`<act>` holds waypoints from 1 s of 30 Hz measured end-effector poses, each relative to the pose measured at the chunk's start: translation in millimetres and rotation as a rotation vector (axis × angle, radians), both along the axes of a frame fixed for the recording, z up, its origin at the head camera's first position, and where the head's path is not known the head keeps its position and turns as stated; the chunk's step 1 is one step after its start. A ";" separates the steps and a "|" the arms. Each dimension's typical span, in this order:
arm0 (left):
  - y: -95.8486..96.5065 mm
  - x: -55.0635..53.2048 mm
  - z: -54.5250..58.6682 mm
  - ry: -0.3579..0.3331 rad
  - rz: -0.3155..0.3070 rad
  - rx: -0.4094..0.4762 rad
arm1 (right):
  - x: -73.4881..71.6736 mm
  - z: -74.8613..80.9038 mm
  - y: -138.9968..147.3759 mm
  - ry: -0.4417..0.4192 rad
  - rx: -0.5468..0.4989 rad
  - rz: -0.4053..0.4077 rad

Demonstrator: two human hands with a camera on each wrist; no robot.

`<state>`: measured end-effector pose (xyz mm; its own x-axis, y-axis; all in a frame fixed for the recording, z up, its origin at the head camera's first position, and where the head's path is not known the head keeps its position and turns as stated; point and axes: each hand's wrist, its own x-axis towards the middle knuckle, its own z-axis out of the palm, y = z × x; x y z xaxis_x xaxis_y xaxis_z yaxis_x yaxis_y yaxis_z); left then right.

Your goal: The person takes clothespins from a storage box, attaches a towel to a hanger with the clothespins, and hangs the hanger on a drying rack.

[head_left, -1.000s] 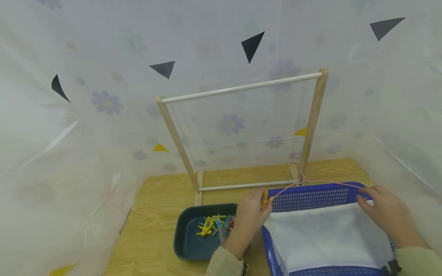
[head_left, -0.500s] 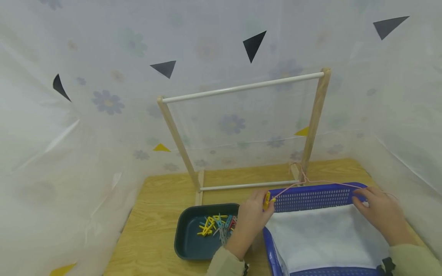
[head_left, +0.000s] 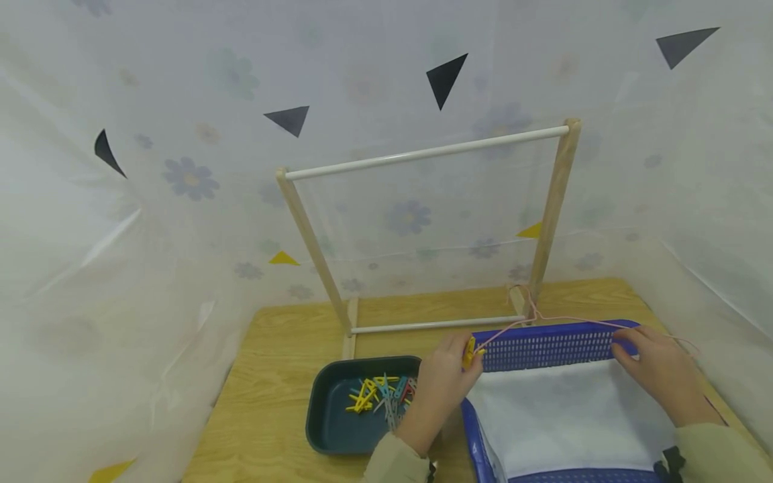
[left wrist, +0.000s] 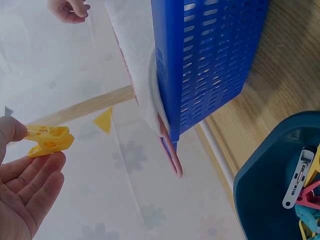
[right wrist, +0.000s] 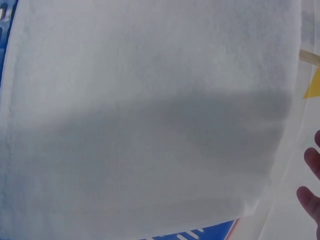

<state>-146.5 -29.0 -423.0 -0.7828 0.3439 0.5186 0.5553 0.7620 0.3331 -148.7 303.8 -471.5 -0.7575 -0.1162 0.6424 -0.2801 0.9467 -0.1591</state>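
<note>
My left hand [head_left: 443,372] pinches a yellow clothespin [left wrist: 50,140] between thumb and fingers, above the left far corner of the blue basket [head_left: 507,330]. A folded white cloth [head_left: 574,409] lies in the basket, partly draped at its edge. My right hand [head_left: 661,369] hovers over the cloth's far right corner; the right wrist view shows its fingertips [right wrist: 312,160] spread with nothing between them. A thin pink cord [head_left: 568,318] runs along the basket's far rim and passes behind both hands in the head view. Its loop dangles past the rim in the left wrist view.
A dark green tray [head_left: 317,402] of mixed clothespins [head_left: 364,396] sits left of the basket, partly hidden by my left forearm. Behind stands a wooden rack with a white top bar [head_left: 423,154] and a lower bar. Plastic sheeting surrounds the wooden table [head_left: 247,382].
My right hand has shifted slightly left, and cord now shows to its right. My left hand keeps the clothespin and has barely moved. The view has drifted a little.
</note>
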 end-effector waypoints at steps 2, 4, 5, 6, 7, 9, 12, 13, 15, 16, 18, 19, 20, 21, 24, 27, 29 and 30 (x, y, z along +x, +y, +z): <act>0.2 -0.2 -0.7 0.005 -0.004 0.001 | -0.6 -0.3 -0.7 0.001 -0.003 -0.001; 0.4 -0.4 -1.2 0.013 -0.007 0.002 | -1.4 -0.9 -0.8 -0.003 -0.010 0.001; 0.4 -0.4 -1.5 0.017 -0.008 0.002 | -1.7 -1.6 -0.6 -0.001 -0.008 0.002; 0.4 -0.3 -1.6 0.019 -0.009 0.001 | -2.2 -2.1 -0.5 0.002 -0.004 0.003; 0.5 0.0 -1.5 0.020 -0.008 0.000 | -2.5 -2.7 -0.2 0.005 -0.002 0.003; 0.7 0.4 -1.2 0.019 -0.004 -0.005 | -3.3 -3.8 0.6 0.025 0.002 0.011; 0.9 1.1 -0.6 0.016 -0.001 -0.014 | -4.8 -5.0 0.9 0.069 0.004 0.033; 1.0 1.3 -0.6 0.016 -0.001 -0.015 | -5.1 -5.3 0.8 0.079 0.001 0.036; 1.3 1.7 -0.7 0.022 0.002 -0.023 | -5.9 -5.8 0.5 0.100 -0.003 0.046; 1.4 1.8 -0.7 0.029 0.003 -0.024 | -6.4 -6.0 -0.1 0.107 -0.006 0.049; 1.4 2.2 -0.8 0.038 0.007 -0.028 | -7.5 -6.3 -1.2 0.108 -0.010 0.047; 1.5 2.3 -0.8 0.040 0.009 -0.030 | -7.8 -6.5 -1.6 0.089 -0.016 0.036; 1.7 2.4 -0.7 0.042 0.012 -0.034 | -8.6 -7.3 -1.7 0.076 -0.020 0.030; 1.7 2.6 -0.7 0.042 0.013 -0.035 | -9.6 -8.6 -1.5 0.063 -0.023 0.021; 1.9 2.7 -0.5 0.029 0.014 -0.040 | -15.5 -19.3 3.4 0.011 -0.038 -0.012; 2.2 2.8 -0.1 0.011 0.016 -0.044 | -23.4 -35.8 13.0 -0.009 -0.047 -0.013; 2.5 2.8 0.1 0.001 0.018 -0.046 | -25.4 -40.3 15.4 -0.030 -0.043 -0.014; 2.6 2.8 0.1 -0.003 0.017 -0.046 | -25.8 -41.0 15.8 -0.048 -0.051 -0.016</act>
